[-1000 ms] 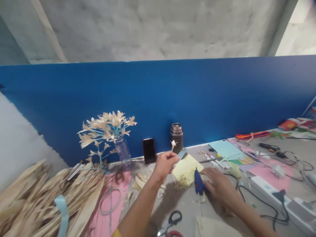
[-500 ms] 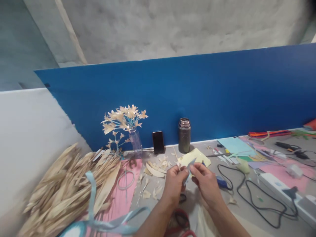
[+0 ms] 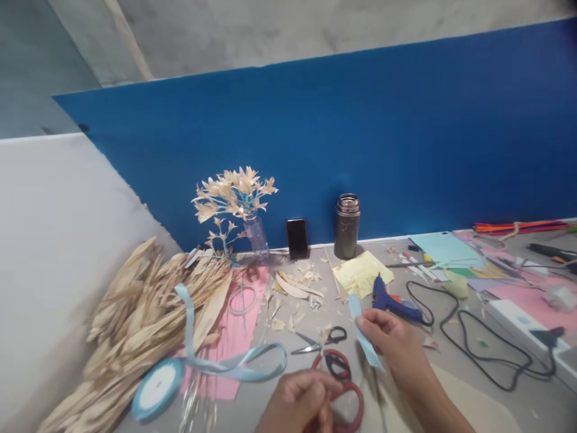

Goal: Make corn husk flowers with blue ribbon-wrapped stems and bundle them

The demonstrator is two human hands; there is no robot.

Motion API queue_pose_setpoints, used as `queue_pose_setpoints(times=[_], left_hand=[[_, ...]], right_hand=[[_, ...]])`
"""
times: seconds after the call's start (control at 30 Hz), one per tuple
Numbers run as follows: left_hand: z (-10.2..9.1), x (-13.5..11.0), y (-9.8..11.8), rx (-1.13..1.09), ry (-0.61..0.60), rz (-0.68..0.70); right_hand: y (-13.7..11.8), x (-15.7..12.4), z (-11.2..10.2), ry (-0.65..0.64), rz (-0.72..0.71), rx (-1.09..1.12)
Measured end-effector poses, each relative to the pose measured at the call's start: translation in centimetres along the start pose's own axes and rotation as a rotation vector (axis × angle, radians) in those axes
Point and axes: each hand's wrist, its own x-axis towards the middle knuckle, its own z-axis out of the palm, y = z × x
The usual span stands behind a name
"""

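My right hand (image 3: 396,349) pinches a short light blue ribbon piece (image 3: 366,340) between thumb and fingers, above the table. Lower and nearer, my left hand (image 3: 302,400) has its fingers closed together; what they grip is hidden. A pale husk bloom (image 3: 324,334) shows just beyond those fingers, and I cannot tell whether its stem runs into them. Red-handled scissors (image 3: 354,409) lie partly behind the left hand, and smaller black-handled scissors (image 3: 309,346) lie beyond. Past the right hand rests a blue glue gun (image 3: 392,304).
Dried corn husks (image 3: 135,319) pile at left, beside a ribbon spool (image 3: 157,388) and pink paper (image 3: 220,361). Husk flowers (image 3: 238,192) stand in a clear vase (image 3: 256,240). A phone (image 3: 297,239) and dark flask (image 3: 347,225) back onto the blue partition. A black cable (image 3: 473,361) and power strip (image 3: 518,328) lie right.
My hands have moved apart: the left came down toward me, the right drew right with the ribbon piece. The view tilted down, showing more of the scissors and spool.
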Motion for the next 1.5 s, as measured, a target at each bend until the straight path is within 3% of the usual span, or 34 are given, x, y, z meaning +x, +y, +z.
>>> queue_pose_setpoints(times=[0.07, 0.17, 0.23, 0.43, 0.57, 0.97, 1.13, 1.5], left_hand=[[0.7, 0.3, 1.3, -0.073, 0.043, 0.041], [2.2, 1.3, 3.1, -0.15, 0.252, 0.164], [2.9, 2.2, 3.8, -0.171, 0.317, 0.241], [3.7, 3.8, 3.7, -0.329, 0.257, 0.227], [3.8, 4.0, 3.0, -0.393, 0.279, 0.181], [3.9, 4.0, 2.4, -0.388, 0.256, 0.118], [4.1, 4.0, 2.5, -0.396, 0.215, 0.071], [4.5, 3.8, 2.4, -0.388, 0.256, 0.088]], right_hand=[[0.4, -0.2, 0.7, -0.033, 0.004, -0.015], [1.0, -0.8, 1.7, -0.085, 0.028, -0.009], [1.5, -1.1, 2.2, -0.129, 0.059, 0.024], [2.3, -1.4, 2.9, -0.102, -0.011, 0.053], [2.0, -1.4, 3.3, -0.084, -0.026, 0.007], [2.2, -1.3, 3.3, 0.003, -0.057, -0.008], [2.0, -1.4, 3.3, 0.0, -0.067, -0.012], [3.2, -1.5, 3.2, -0.047, -0.108, 0.083]])
